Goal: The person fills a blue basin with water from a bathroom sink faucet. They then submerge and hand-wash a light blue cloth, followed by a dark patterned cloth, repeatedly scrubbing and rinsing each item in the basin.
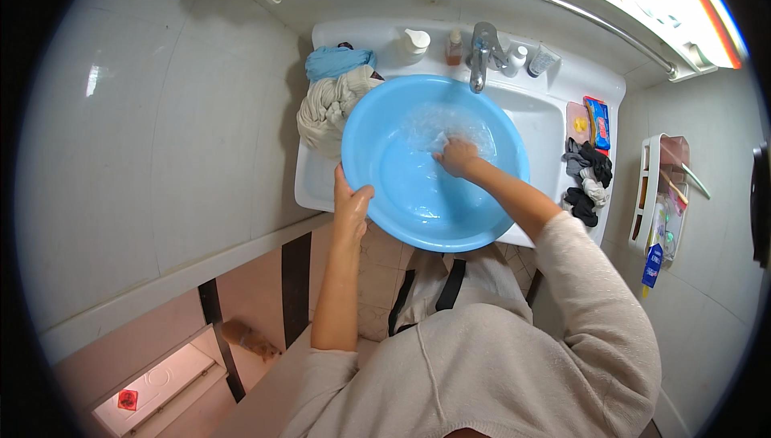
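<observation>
A large light-blue plastic basin sits over the white sink, with water in it. My left hand grips the basin's left front rim, thumb on the side toward me. Inside the basin, my right hand reaches down to the water, where bubbles and ripples spread around it. Its fingers are partly lost in the splash, so I cannot make out whether they hold anything. Behind the basin, the chrome faucet has its spout over the far rim.
Beige cloth and blue cloth are piled left of the basin. A white pump bottle, small bottles and a tube line the back ledge. Dark and white socks lie right, beside a blue packet. A wall rack hangs right.
</observation>
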`<action>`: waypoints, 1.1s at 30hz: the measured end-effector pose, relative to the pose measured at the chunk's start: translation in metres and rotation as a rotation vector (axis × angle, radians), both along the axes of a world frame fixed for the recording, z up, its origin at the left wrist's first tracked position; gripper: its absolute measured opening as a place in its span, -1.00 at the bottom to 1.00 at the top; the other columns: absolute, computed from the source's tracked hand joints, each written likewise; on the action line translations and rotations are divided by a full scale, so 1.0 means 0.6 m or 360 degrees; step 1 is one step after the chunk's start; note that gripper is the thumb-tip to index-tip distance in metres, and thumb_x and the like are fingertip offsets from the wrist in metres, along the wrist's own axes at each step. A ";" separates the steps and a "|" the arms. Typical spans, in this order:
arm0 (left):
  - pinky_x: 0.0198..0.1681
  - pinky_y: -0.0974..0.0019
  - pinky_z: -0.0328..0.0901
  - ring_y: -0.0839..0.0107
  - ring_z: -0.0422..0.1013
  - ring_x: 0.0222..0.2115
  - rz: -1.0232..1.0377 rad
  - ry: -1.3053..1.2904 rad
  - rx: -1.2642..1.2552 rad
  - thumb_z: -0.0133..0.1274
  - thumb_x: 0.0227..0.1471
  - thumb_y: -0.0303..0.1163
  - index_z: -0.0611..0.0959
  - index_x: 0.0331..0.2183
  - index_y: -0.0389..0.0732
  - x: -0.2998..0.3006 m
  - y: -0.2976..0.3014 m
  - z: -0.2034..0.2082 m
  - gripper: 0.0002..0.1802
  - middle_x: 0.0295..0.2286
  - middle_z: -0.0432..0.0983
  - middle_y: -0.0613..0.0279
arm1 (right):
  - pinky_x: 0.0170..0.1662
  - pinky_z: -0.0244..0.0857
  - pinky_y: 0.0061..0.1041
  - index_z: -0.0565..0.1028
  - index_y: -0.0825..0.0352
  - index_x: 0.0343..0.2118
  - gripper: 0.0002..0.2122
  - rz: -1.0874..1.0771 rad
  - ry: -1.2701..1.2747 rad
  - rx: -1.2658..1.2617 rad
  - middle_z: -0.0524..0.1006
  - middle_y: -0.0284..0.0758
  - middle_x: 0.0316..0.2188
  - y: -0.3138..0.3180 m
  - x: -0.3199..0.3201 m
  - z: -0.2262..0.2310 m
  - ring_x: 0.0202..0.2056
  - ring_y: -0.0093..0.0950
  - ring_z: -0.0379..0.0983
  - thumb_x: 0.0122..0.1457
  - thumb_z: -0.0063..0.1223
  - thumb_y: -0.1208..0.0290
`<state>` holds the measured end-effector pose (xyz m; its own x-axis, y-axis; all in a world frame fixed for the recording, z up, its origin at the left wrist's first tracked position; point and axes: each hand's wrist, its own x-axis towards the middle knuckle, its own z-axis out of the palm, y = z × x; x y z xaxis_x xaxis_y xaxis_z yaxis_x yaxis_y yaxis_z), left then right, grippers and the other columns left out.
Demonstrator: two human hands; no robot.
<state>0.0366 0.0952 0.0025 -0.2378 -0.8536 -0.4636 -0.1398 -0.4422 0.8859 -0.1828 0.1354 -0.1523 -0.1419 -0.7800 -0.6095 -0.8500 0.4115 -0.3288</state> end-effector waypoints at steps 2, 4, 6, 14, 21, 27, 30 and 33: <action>-0.20 0.41 0.22 0.36 0.26 -0.21 -0.0004 -0.0001 0.0008 -0.21 -0.35 -0.74 0.15 0.04 -0.32 -0.007 0.000 0.002 -0.24 -0.16 0.25 0.08 | 0.12 0.00 -0.24 0.10 0.38 0.12 -0.39 0.0219 0.0236 0.0079 0.11 -0.02 0.12 0.037 0.009 -0.007 0.12 -0.11 0.08 0.11 -0.19 0.02; -0.20 0.41 0.22 0.37 0.25 -0.21 0.0022 -0.0008 0.0011 -0.21 -0.35 -0.74 0.15 0.04 -0.31 -0.002 0.002 0.002 -0.24 -0.16 0.24 0.08 | 0.13 -0.02 -0.17 0.15 0.40 0.08 -0.43 0.0497 -0.0170 -0.0049 0.10 -0.01 0.11 0.061 0.052 0.033 0.15 -0.08 0.00 0.10 -0.12 0.09; -0.20 0.41 0.23 0.37 0.25 -0.20 0.0018 -0.0010 0.0017 -0.21 -0.35 -0.74 0.15 0.04 -0.30 -0.005 0.004 0.002 -0.24 -0.16 0.24 0.08 | 0.17 -0.09 -0.22 0.14 0.41 0.08 -0.43 0.0812 -0.0385 -0.0656 0.08 -0.06 0.13 0.077 0.103 0.051 0.16 -0.12 -0.02 0.07 -0.05 0.17; -0.13 0.38 0.19 0.31 0.23 -0.15 -0.0055 -0.0075 0.0042 -0.21 -0.35 -0.73 0.13 0.05 -0.30 0.008 0.008 0.005 -0.23 -0.15 0.23 0.06 | 0.27 -0.37 -0.31 0.12 0.23 0.14 -0.48 0.1252 0.0211 -0.1109 0.00 -0.33 0.21 -0.076 0.036 -0.022 0.24 -0.35 -0.19 0.12 -0.23 0.17; -0.05 0.29 0.16 0.23 0.20 -0.08 -0.0025 -0.0088 0.0140 -0.18 -0.34 -0.70 0.12 0.07 -0.28 0.014 0.014 -0.002 -0.21 -0.10 0.20 0.02 | 0.28 -0.36 -0.35 0.25 0.31 0.06 -0.57 0.1479 0.0958 -0.1003 0.01 -0.36 0.21 -0.020 -0.214 -0.012 0.24 -0.43 -0.21 0.10 -0.20 0.31; -0.03 0.24 0.14 0.20 0.18 -0.07 0.0007 -0.0083 0.0189 -0.15 -0.34 -0.69 0.12 0.07 -0.27 0.001 0.015 -0.006 -0.21 -0.10 0.21 0.01 | 0.24 -0.31 -0.22 0.51 0.41 -0.28 -0.58 0.0527 0.0238 -0.0593 0.23 -0.13 0.08 0.190 -0.169 0.082 0.21 -0.23 -0.12 0.17 -0.25 0.12; -0.09 0.30 0.19 0.25 0.22 -0.13 0.0029 -0.0034 0.0188 -0.15 -0.35 -0.70 0.20 0.03 -0.27 0.012 0.013 -0.029 -0.25 -0.16 0.27 0.09 | 0.16 -0.08 -0.26 0.54 0.41 -0.40 -0.44 0.0434 0.0053 -0.0084 0.45 -0.08 -0.18 0.211 -0.098 0.151 0.03 -0.16 0.19 0.19 -0.42 -0.02; -0.09 0.30 0.19 0.25 0.21 -0.15 0.0017 -0.0053 0.0172 -0.14 -0.35 -0.69 0.21 0.02 -0.28 0.013 0.015 -0.018 -0.26 -0.16 0.27 0.08 | 0.06 0.08 -0.28 0.52 0.45 -0.42 -0.43 0.0361 -0.0240 0.0130 0.46 -0.03 -0.25 0.203 -0.076 0.183 -0.08 -0.10 0.28 0.18 -0.39 -0.04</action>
